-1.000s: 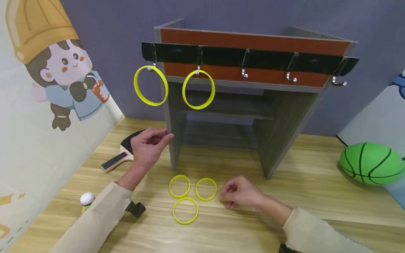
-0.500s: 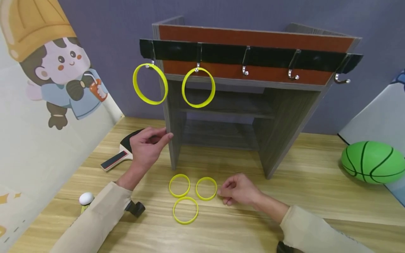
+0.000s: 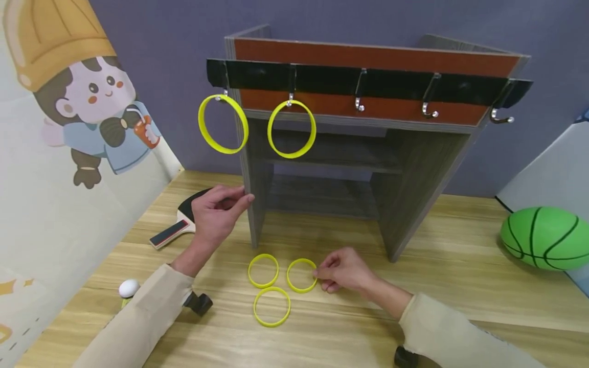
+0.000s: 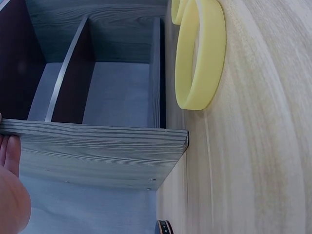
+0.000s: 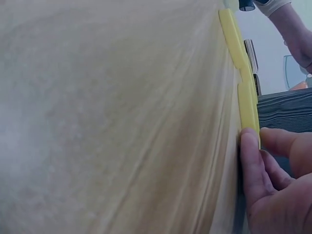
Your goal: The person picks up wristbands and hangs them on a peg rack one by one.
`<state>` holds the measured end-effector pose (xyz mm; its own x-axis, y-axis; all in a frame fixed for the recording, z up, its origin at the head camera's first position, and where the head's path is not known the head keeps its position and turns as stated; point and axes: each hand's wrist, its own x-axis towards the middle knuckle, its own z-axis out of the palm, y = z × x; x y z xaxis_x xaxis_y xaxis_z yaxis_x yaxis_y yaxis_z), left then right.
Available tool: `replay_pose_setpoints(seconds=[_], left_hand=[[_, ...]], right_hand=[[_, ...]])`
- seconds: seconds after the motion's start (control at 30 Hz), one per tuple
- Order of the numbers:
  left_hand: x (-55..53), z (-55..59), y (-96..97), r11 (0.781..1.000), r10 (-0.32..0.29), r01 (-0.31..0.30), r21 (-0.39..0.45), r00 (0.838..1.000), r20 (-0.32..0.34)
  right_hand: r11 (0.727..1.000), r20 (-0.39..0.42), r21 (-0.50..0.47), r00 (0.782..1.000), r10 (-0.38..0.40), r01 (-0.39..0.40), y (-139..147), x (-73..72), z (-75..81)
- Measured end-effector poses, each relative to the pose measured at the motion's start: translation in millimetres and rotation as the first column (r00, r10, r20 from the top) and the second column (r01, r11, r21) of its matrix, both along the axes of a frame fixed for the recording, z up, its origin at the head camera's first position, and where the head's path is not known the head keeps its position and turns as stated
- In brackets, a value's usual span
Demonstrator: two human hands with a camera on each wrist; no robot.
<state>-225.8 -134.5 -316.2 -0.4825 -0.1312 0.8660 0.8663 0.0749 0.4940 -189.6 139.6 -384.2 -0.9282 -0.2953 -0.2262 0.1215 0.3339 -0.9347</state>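
Note:
My left hand (image 3: pixel 215 212) holds the front edge of the grey cabinet's left side panel (image 3: pixel 252 225) between thumb and fingers. Low over the wooden surface, my right hand (image 3: pixel 344 271) pinches the right side of a yellow ring (image 5: pixel 248 107) that lies flat. Two more yellow rings lie beside it, a left one (image 3: pixel 263 286) and a nearer one (image 3: pixel 272 325). Above, one yellow ring (image 3: pixel 201 128) hangs on the leftmost hook and another ring (image 3: pixel 314 130) on the second. The third hook (image 3: pixel 359 106), fourth hook (image 3: pixel 430 113) and rightmost hook (image 3: pixel 502 120) bear nothing.
A black strip (image 3: pixel 326 79) carries the hooks across the cabinet's red-brown front (image 3: pixel 391 56). Behind my left hand lies a table tennis paddle (image 3: pixel 170 234). A white ball-like object (image 3: pixel 129 288) is by the left sleeve, and a green ball (image 3: pixel 545 237) sits at far right.
My right hand has moved left and slightly away from me, from beside the right-hand ring on the surface to its edge, which it now pinches. My left hand keeps its hold on the panel.

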Motion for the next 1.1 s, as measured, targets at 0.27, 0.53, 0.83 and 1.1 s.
replay_pose_setpoints(seconds=[0.27, 0.53, 0.83, 1.1], left_hand=[[0.0, 0.3, -1.0, 1.000, 0.021, -0.021, -0.024, 1.000, -0.004], [0.6, -0.5, -0.5, 1.000, 0.016, -0.017, -0.018, 1.000, -0.014], [-0.1, -0.6, 0.6, 1.000, 0.013, -0.014, -0.019, 1.000, -0.024], [1.8, 0.2, -1.0, 1.000, 0.020, -0.020, -0.024, 1.000, -0.016]], right_hand=[[0.999, 0.016, 0.021, 0.999, -0.029, 0.029, -1, -2.0, -2.3], [1.000, 0.036, -0.014, 0.999, 0.010, -0.009, 4, -3.3, -3.6], [0.994, 0.031, -0.108, 0.999, 0.036, -0.033, 11, 1.8, -4.8], [0.967, 0.031, -0.255, 0.999, -0.017, 0.024, 20, 3.6, 0.5]])
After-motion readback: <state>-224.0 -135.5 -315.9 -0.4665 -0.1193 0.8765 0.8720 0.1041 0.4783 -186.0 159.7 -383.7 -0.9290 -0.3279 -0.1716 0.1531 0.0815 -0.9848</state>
